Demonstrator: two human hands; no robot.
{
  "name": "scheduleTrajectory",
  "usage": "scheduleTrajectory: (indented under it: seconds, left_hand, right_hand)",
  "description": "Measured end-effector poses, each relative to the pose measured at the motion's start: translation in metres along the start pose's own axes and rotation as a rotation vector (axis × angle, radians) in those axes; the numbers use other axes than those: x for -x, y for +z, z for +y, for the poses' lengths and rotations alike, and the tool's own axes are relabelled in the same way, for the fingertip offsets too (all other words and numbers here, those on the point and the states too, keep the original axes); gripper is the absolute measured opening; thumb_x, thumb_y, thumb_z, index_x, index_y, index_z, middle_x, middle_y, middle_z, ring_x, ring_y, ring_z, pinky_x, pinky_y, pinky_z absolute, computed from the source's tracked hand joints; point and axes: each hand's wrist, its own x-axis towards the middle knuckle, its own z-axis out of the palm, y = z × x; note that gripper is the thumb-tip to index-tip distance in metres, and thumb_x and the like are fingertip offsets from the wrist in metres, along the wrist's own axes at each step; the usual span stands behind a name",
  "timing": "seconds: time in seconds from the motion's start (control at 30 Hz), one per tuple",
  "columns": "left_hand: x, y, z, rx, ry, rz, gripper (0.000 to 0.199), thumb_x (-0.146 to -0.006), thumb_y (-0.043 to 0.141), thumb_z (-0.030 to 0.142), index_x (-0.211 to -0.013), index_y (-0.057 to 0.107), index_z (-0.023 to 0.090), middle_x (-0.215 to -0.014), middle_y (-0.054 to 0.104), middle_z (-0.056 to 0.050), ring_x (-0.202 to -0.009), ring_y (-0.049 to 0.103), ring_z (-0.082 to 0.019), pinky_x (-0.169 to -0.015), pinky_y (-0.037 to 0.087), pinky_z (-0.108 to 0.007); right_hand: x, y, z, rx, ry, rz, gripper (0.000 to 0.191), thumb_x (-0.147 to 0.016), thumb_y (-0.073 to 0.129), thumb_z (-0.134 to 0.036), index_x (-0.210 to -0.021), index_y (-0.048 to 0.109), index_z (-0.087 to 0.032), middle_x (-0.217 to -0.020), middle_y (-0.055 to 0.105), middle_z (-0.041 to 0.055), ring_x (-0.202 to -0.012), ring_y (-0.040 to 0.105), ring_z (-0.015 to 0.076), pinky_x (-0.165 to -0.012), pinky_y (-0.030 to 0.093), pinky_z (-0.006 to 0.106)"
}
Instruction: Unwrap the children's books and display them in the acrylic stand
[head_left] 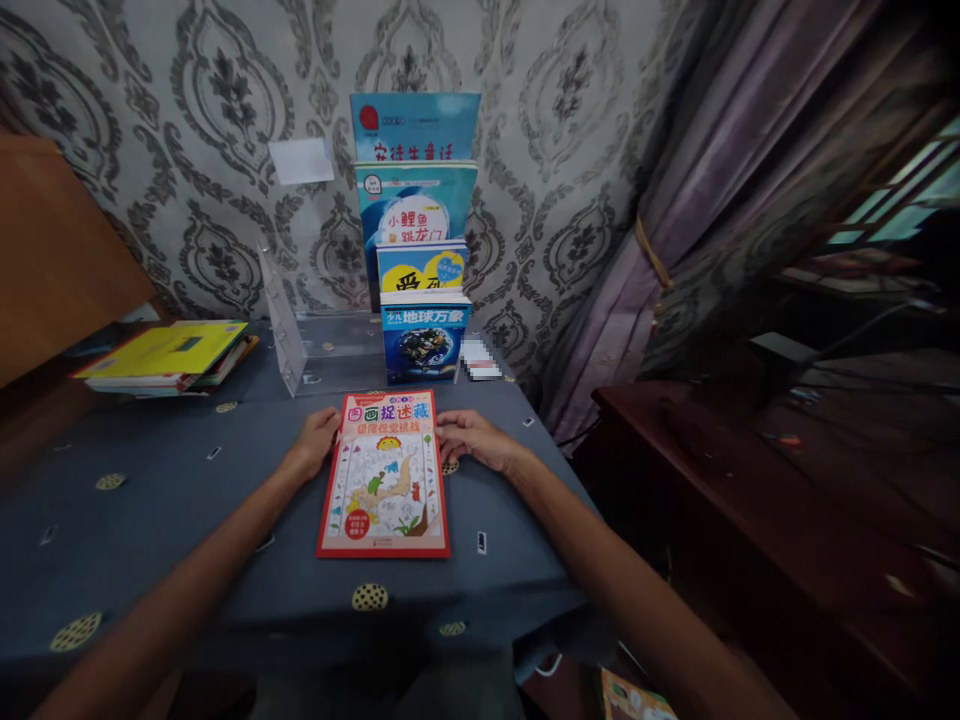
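A red-bordered children's picture book (386,480) lies face up at the front of the table, its cover showing a sun, a tree branch and small animals. My left hand (318,440) is closed on the book's upper left edge. Opposite it, my right hand (474,438) grips the upper right edge, fingers bent. Just behind the book stands a clear tiered rack (337,350) holding several upright books. Its front one is a blue earth book (426,340); behind come a yellow-and-blue book (405,270), a teal book (416,200) and a taller blue book (416,125).
A pile of books with a yellow cover (176,345) lies at the table's left. A clear side panel (281,320) rises left of the rack. Right of the table are a purple curtain (630,250) and a dark red cabinet (720,480). Patterned wallpaper (225,100) backs everything.
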Motion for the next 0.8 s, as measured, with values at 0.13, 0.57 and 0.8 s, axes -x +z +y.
scheduleTrajectory:
  seconds: [0.13, 0.57, 0.8]
  left_hand:
    - [0.0, -0.013, 0.006, -0.75, 0.255, -0.005, 0.024, -0.087, 0.05, 0.027, -0.065, 0.057, 0.02, -0.054, 0.059, 0.001, -0.054, 0.054, -0.015, -0.056, 0.04, -0.024]
    - [-0.011, -0.026, -0.024, -0.957, 0.723, -0.039, 0.035, -0.09, 0.041, 0.016, -0.123, 0.053, 0.017, -0.122, 0.066, -0.012, -0.117, 0.059, -0.025, -0.105, 0.046, -0.045]
    - [-0.014, -0.028, -0.027, -0.984, 0.687, -0.079, 0.053, -0.082, 0.041, 0.004, -0.133, 0.05, 0.017, -0.126, 0.066, -0.014, -0.12, 0.059, -0.026, -0.104, 0.047, -0.048]
  right_hand:
    - [-0.005, -0.001, 0.006, 0.084, 0.004, 0.073, 0.038, -0.067, 0.084, -0.037, -0.089, 0.062, -0.016, -0.065, 0.07, -0.0001, -0.051, 0.066, 0.011, -0.049, 0.052, 0.019]
    - [-0.011, 0.059, 0.003, 1.206, -0.582, 0.271, 0.028, -0.096, 0.048, -0.021, -0.117, 0.066, -0.017, -0.109, 0.074, 0.0116, -0.101, 0.069, 0.0226, -0.089, 0.052, 0.034]
    - [-0.067, 0.105, 0.014, 1.297, -0.686, -0.091, 0.033, -0.1, 0.044, -0.02, -0.129, 0.058, -0.014, -0.126, 0.067, 0.0161, -0.121, 0.061, 0.0246, -0.105, 0.047, 0.044]
